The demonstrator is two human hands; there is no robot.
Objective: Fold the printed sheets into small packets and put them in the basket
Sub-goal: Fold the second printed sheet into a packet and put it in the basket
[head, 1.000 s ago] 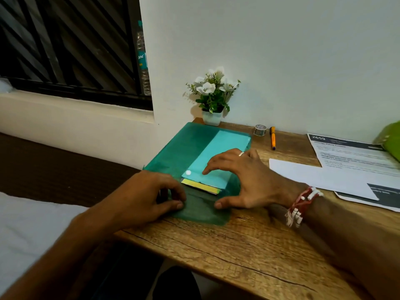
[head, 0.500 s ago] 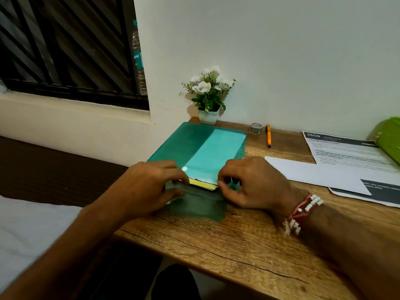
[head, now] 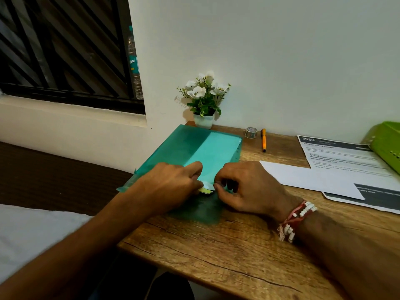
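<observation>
Along the far left, off the table, a water bottle (head: 134,66) stands upright on the window ledge against the dark grille. The wooden table (head: 216,256) starts with a green folder (head: 184,144) lying flat at its left edge, running from the back left corner toward you. Your left hand (head: 171,185) rests on the near part of that folder with its fingers curled down and closed on the folder's flap, forefinger pointing along the top. Just beside it a thin paper edge (head: 205,190), white over yellow, peeks out of the folder, and your right hand (head: 249,187) meets it there: thumb and forefinger are pinched tight on that edge, the other fingers tucked under. A red and white bead bracelet (head: 296,221) sits on your right wrist. At the back left corner, behind the folder, a small pot of white flowers (head: 204,100) stands against the wall. Further along the back edge lie a roll of tape (head: 251,132) and, just beside it, an orange pen (head: 263,140). The printed sheets (head: 346,161) lie flat and unfolded toward the right edge, well apart from both hands, with a blank white sheet (head: 307,178) overlapping their near left part. The green basket (head: 387,144) sits at the back right corner, its near side touching or overlapping the top sheet; what it holds is out of sight.
</observation>
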